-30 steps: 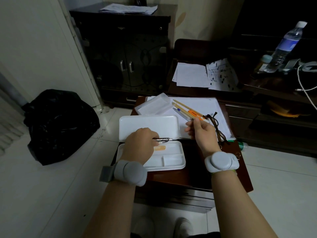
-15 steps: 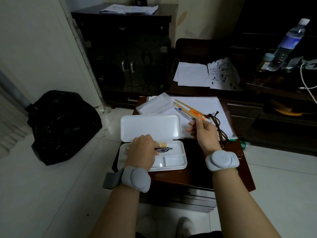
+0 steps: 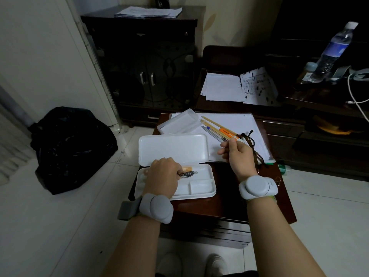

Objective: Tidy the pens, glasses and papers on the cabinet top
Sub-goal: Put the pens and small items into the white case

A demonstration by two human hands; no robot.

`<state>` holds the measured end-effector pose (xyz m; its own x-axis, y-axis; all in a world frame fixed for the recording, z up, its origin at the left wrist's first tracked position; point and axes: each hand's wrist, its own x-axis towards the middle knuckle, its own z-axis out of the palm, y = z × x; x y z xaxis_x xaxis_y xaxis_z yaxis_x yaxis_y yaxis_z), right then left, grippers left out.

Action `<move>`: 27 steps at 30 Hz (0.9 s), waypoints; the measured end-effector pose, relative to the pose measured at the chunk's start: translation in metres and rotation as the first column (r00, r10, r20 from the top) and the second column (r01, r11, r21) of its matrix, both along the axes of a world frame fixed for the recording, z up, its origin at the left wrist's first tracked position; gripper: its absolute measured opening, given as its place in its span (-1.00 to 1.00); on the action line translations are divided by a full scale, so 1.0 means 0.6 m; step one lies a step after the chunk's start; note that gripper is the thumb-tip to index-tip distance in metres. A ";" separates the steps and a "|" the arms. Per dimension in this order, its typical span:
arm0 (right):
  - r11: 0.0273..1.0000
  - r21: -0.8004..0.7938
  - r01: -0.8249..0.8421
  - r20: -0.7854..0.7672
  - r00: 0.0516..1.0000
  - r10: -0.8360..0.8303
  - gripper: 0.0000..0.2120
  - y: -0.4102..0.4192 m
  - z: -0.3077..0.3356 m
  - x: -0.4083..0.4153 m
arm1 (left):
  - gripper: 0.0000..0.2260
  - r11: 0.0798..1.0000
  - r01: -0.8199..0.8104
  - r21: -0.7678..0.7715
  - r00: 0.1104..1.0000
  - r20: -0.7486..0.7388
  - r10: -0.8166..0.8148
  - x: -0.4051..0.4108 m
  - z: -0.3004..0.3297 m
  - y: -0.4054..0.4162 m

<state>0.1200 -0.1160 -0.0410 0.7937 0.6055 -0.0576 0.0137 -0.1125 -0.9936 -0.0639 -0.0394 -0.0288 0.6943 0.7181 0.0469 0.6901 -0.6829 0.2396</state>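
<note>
Seen from the head camera, looking down at a small dark cabinet top [image 3: 229,204]: the left hand [image 3: 162,177] grasps a dark patterned pen [image 3: 188,174], laying it in the long compartment of an open white pencil case [image 3: 201,189]. The right hand [image 3: 237,154] grips a bundle of pens [image 3: 216,129] above a stack of white papers [image 3: 239,124]. Dark-rimmed glasses [image 3: 254,147] lie on the papers just beside that hand, and a clear plastic box [image 3: 180,121] sits behind the case.

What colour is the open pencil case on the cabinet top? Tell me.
White, lid and tray alike: the pencil case shows plainly in the head view.
</note>
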 end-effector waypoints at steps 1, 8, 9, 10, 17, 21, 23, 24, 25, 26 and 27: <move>1.000 -0.003 -0.002 0.005 1.000 0.002 -0.65 0.000 -0.001 0.000 | -0.77 1.000 -0.005 -0.001 1.000 0.003 0.005 0.000 -0.002 0.002; 1.000 -0.030 0.002 0.024 1.000 -0.001 -0.65 0.003 -0.006 0.001 | -0.79 1.000 0.004 -0.012 0.997 0.071 -0.004 0.001 -0.008 0.006; 0.999 -0.034 -0.001 0.024 1.000 0.002 -0.66 0.003 -0.006 0.001 | -0.80 0.999 0.008 -0.042 0.996 0.089 -0.005 0.001 -0.009 0.006; 0.999 -0.040 -0.003 0.028 1.000 0.004 -0.66 0.002 -0.006 0.000 | -0.80 0.997 0.014 -0.079 0.994 0.106 -0.006 0.001 -0.011 0.006; 0.958 -0.232 0.170 0.460 0.887 -0.046 -0.85 -0.008 0.000 0.015 | -0.86 0.982 -0.001 -0.187 0.984 0.177 0.035 0.000 -0.011 0.006; 0.939 -0.295 0.177 0.539 0.842 0.011 -0.78 -0.005 -0.003 0.018 | -0.88 0.977 -0.004 -0.213 0.982 0.182 0.044 0.003 -0.009 0.007; 0.929 -0.333 0.163 0.541 0.840 0.047 -0.74 -0.003 -0.006 0.017 | -0.89 0.976 -0.009 -0.217 0.980 0.190 0.051 0.003 -0.009 0.008; 0.921 -0.355 0.159 0.541 0.839 0.064 -0.72 -0.002 -0.007 0.017 | -0.89 0.976 -0.010 -0.218 0.979 0.194 0.054 0.004 -0.009 0.009; 0.912 -0.380 0.156 0.539 0.839 0.081 -0.70 -0.002 -0.009 0.016 | -0.89 0.976 -0.010 -0.219 0.979 0.198 0.054 0.004 -0.010 0.009; 0.902 -0.402 0.156 0.536 0.839 0.094 -0.70 -0.002 -0.010 0.015 | -0.89 0.975 -0.009 -0.222 0.978 0.201 0.054 0.004 -0.010 0.010; 0.894 -0.420 0.157 0.535 0.839 0.104 -0.70 -0.002 -0.011 0.016 | -0.89 0.974 -0.007 -0.225 0.978 0.202 0.054 0.004 -0.011 0.010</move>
<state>0.1293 -0.1174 -0.0475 0.7908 0.5986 0.1276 0.5120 -0.5328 -0.6737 -0.0615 -0.0335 -0.0353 0.6640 0.7473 0.0230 0.6297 -0.5756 0.5216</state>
